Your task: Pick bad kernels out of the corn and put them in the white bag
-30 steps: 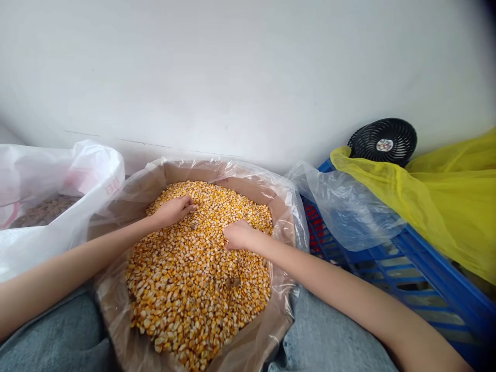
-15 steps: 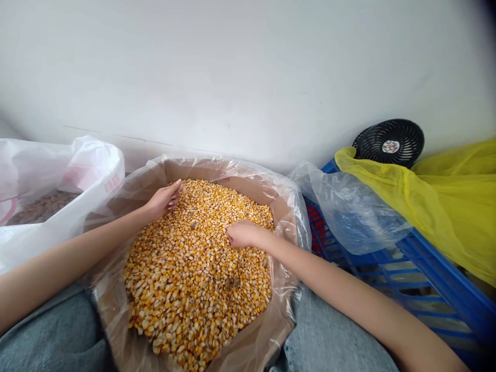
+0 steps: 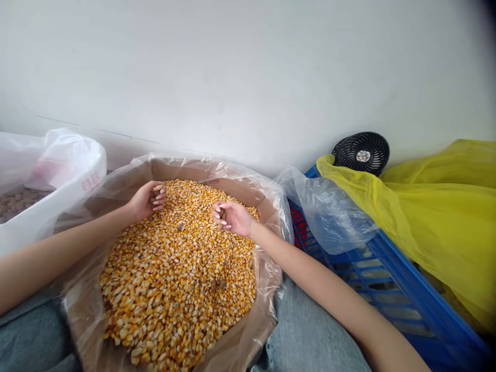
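Note:
Yellow-and-white dried corn kernels (image 3: 174,279) fill a box lined with a clear plastic bag (image 3: 267,289) between my knees. Over the far left part of the corn, my left hand (image 3: 145,200) is turned up, its fingers curled round a small brown nut-like piece (image 3: 157,189). To the right, my right hand (image 3: 234,218) is just above the kernels, palm partly up, fingers curled round a brown piece (image 3: 222,214) that they partly hide. A few more brown lumps (image 3: 221,284) lie on the corn near the middle right.
At left stands a white woven sack (image 3: 77,170) with brown nut-like pieces (image 3: 19,204) inside. A blue plastic crate (image 3: 403,274) is at right, with clear plastic over its edge, yellow mesh (image 3: 445,217) and a black fan (image 3: 362,153). A white wall (image 3: 232,77) rises behind.
My right hand has lifted off the corn and turned palm up, showing a brown piece. My left hand has turned and curled, with a brown piece now visible. The view has shifted slightly right.

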A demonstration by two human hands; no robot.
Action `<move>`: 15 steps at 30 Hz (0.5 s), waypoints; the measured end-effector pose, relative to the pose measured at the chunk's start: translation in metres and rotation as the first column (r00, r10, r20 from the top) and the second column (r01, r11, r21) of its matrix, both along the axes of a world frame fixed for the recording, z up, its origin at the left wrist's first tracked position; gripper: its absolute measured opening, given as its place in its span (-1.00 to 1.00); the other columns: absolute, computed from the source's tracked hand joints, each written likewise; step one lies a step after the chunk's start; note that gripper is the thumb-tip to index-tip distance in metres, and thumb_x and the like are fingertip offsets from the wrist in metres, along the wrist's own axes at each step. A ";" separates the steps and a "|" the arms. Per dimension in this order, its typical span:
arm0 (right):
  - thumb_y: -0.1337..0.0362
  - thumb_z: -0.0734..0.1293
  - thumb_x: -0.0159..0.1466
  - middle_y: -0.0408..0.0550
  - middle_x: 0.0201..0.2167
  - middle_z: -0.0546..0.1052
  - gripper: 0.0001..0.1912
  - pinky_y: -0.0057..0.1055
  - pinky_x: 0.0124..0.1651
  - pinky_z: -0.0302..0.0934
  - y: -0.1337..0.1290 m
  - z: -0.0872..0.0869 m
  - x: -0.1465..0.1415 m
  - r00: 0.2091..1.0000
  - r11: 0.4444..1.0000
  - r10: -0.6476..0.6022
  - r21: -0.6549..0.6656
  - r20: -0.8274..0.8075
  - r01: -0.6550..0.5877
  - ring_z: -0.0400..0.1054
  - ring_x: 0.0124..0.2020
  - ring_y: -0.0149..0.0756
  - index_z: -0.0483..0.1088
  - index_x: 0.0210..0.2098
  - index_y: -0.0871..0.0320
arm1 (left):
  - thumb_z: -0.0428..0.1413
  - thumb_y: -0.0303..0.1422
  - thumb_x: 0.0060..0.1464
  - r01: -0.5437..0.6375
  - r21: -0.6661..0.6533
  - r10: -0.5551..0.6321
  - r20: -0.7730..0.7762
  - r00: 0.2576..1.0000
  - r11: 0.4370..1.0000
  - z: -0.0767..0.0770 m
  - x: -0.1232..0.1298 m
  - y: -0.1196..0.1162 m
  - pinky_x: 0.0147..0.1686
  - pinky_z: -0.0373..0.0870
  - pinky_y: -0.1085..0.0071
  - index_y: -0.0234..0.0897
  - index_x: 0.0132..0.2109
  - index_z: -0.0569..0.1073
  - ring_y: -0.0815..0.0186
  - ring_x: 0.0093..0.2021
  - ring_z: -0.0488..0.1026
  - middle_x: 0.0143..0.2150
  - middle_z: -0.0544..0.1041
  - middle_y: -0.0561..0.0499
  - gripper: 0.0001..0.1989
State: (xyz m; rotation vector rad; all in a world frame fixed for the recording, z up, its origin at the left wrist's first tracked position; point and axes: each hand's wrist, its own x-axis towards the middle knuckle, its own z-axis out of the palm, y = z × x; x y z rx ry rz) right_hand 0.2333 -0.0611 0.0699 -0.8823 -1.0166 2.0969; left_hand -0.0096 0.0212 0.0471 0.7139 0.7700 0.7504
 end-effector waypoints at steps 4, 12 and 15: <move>0.06 0.10 0.11 -0.23 -0.63 0.14 -0.71 -0.59 -0.67 -0.16 0.002 -0.011 0.002 0.963 0.995 -0.043 0.099 0.266 0.017 -0.01 -0.67 -0.55 0.11 -0.55 0.17 | -0.05 -0.24 -0.05 0.003 0.030 -0.001 -0.050 0.999 1.000 -0.003 0.001 -0.002 -0.83 -0.09 0.60 -0.32 -0.53 0.23 0.56 -0.76 -0.03 -0.67 0.08 0.15 -0.76; 0.11 0.25 0.03 -0.19 -0.55 0.36 -0.75 -0.55 -0.50 -0.04 -0.005 -0.019 -0.005 0.473 0.668 -0.073 0.395 0.878 -0.631 0.17 -0.54 -0.48 0.36 -0.39 0.14 | 0.01 -0.29 -0.08 0.021 0.059 -0.014 -0.122 0.992 0.998 -0.007 0.003 -0.004 -0.83 -0.09 0.62 -0.31 -0.42 0.31 0.56 -0.74 0.02 -0.61 0.19 0.13 -0.84; 0.15 0.24 0.04 -0.19 -0.52 0.39 -0.76 -0.55 -0.52 -0.07 -0.013 -0.026 -0.018 0.326 0.528 -0.122 0.339 0.937 -0.778 0.19 -0.55 -0.46 0.34 -0.30 0.06 | 0.01 -0.30 -0.08 0.020 0.051 -0.011 -0.166 0.986 0.998 -0.005 0.005 -0.006 -0.84 -0.12 0.63 -0.32 -0.42 0.31 0.57 -0.74 0.02 -0.60 0.20 0.13 -0.85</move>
